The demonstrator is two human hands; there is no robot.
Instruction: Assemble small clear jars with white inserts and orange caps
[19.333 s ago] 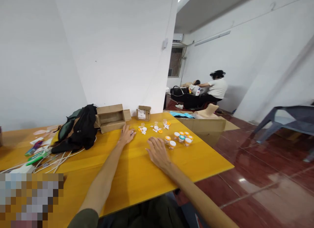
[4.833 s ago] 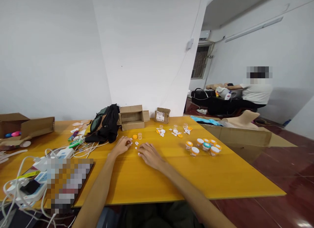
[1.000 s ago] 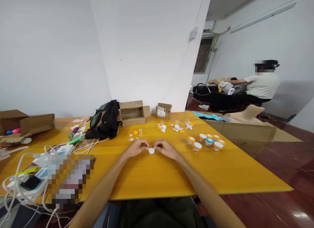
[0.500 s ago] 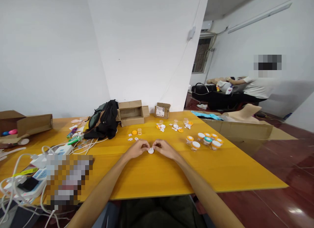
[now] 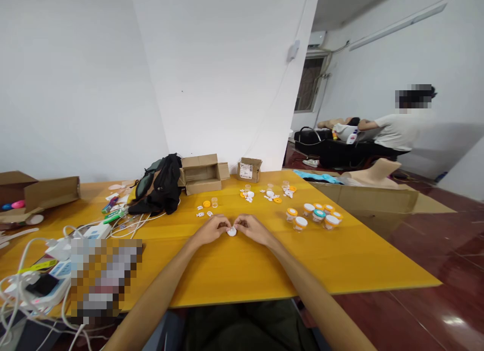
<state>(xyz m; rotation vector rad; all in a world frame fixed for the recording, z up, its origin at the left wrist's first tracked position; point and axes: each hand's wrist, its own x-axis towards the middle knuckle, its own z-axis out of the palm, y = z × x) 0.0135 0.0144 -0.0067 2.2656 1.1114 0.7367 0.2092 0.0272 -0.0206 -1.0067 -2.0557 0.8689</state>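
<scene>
Between my two hands, low over the table [image 5: 242,270], is a small round white disc [image 5: 232,232]. My left hand [image 5: 214,229] pinches at its left side, and my right hand [image 5: 252,228] pinches at its right upper side. Whatever small part sits between the fingertips is too small to make out. Beyond my left hand lie several small white cut-out pieces [image 5: 200,214], an orange ring lid [image 5: 206,203] and a clear jar [image 5: 215,202]. Farther back are groups of white pieces [image 5: 249,194] with orange rings and clear jars.
Several lidded clear jars [image 5: 301,223] stand to the right. At the back are an open cardboard box [image 5: 202,174], a smaller box [image 5: 249,170] and a black bag [image 5: 162,184]. Power strips [image 5: 53,285] with tangled cables lie left. A person [image 5: 397,129] sits in the far right background.
My hands stay almost in place around the white disc. The view has shifted slightly, and the person in the background has moved an arm a little.
</scene>
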